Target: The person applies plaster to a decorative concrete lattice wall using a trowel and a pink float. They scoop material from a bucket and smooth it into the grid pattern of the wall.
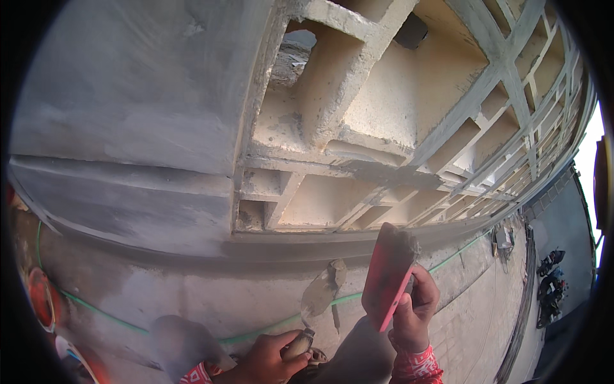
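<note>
My right hand (pixel 416 313) is closed around the grip of a red plastering float (pixel 387 275), raised in front of the wall's lower ledge (pixel 288 248). Wet grey mortar (pixel 409 244) clings to the float's upper right edge. Lower and to the left, my left hand (pixel 265 361) wraps the handle of a trowel (pixel 318 296). Its grey blade points up toward the ledge, with a dab of mortar (pixel 337 271) at the tip. Just above both tools stands a concrete lattice wall (pixel 300 198) with angled ribs and deep cream-coloured recesses.
A smooth grey rendered pillar (pixel 128 96) adjoins the lattice on the left. Along the ground runs a green hose (pixel 121 323), passing behind the trowel. Orange-red buckets (pixel 42 299) stand at the lower left. Motorbikes (pixel 550 288) are parked far right. My knees are below the tools.
</note>
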Available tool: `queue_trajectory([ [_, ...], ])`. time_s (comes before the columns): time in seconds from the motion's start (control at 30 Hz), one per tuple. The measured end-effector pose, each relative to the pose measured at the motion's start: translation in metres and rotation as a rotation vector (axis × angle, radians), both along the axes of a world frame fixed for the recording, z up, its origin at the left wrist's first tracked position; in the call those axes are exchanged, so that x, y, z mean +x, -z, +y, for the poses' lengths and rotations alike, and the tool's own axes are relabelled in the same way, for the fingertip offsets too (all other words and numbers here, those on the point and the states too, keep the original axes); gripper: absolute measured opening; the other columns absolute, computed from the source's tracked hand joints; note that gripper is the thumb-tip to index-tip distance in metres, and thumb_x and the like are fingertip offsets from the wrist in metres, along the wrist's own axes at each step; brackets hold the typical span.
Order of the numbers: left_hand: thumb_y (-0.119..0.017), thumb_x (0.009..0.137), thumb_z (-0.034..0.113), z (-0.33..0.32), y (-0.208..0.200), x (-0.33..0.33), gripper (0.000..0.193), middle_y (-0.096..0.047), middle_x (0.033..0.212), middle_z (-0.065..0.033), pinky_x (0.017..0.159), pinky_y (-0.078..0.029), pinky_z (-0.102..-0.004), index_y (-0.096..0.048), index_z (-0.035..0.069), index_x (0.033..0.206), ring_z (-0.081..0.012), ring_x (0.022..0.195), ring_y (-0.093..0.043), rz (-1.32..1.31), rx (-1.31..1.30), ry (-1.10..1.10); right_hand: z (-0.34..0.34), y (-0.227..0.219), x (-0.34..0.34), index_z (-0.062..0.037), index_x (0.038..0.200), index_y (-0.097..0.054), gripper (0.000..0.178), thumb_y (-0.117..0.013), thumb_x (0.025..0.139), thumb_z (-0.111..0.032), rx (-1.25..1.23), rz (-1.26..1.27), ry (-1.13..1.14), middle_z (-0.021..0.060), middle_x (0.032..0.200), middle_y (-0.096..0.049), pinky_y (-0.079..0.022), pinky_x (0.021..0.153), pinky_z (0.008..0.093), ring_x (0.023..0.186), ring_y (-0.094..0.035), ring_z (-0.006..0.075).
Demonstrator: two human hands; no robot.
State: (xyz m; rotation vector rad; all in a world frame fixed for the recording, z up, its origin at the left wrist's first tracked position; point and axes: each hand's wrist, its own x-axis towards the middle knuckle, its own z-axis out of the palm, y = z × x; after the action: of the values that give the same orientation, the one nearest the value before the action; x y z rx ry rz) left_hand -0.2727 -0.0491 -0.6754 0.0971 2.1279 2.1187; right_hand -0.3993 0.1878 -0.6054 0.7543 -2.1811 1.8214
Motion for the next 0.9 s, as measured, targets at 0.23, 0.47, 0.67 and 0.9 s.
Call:
queue_trajectory([
  [0.23,-0.068,0.084,0.016,-0.005,0.012,0.016,0.033,-0.060,0.069,-0.0098,0.058,-0.047,-0.0347,-0.065,-0.001,0.112,-0.0132,0.063,-0.055,-0.014,-0.019,-0.053,-0.123,0.005,0.015,0.0073,0.122,-0.062,0.043,-0.075,0.083,-0.007,0.490,0.859,0.521,0.0131,0.081,-0.068,-0.049,0.050,0.0299,0.056,-0.061,0.0191],
  [0.47,-0.064,0.092,0.015,-0.025,0.021,0.047,0.028,-0.062,0.073,-0.0026,0.052,-0.046,-0.0297,-0.063,0.000,0.116,-0.0100,0.058,-0.055,-0.162,0.037,-0.026,-0.167,0.014,-0.010,0.0032,0.118,-0.065,0.042,-0.078,0.078,-0.004,0.439,0.945,0.559,0.0062,0.070,-0.060,-0.041,0.041,0.0282,0.048,-0.052,0.0141],
  [0.67,-0.062,0.096,0.017,-0.041,0.048,0.080,0.026,-0.056,0.069,0.0006,0.050,-0.041,-0.0256,-0.060,0.002,0.117,-0.0070,0.055,-0.050,-0.349,0.006,-0.120,-0.193,0.009,-0.017,0.0025,0.115,-0.067,0.039,-0.078,0.078,-0.004,0.366,0.915,0.561,0.0049,0.067,-0.057,-0.041,0.041,0.0303,0.046,-0.051,0.0148],
  [0.9,-0.062,0.097,0.018,-0.054,0.011,0.070,0.026,-0.058,0.070,-0.0007,0.050,-0.043,-0.0265,-0.060,0.003,0.117,-0.0075,0.055,-0.051,-0.494,0.144,-0.065,-0.187,0.014,-0.013,0.0021,0.113,-0.068,0.037,-0.076,0.077,-0.002,0.463,0.859,0.652,0.0048,0.065,-0.056,-0.040,0.040,0.0305,0.044,-0.049,0.0158],
])
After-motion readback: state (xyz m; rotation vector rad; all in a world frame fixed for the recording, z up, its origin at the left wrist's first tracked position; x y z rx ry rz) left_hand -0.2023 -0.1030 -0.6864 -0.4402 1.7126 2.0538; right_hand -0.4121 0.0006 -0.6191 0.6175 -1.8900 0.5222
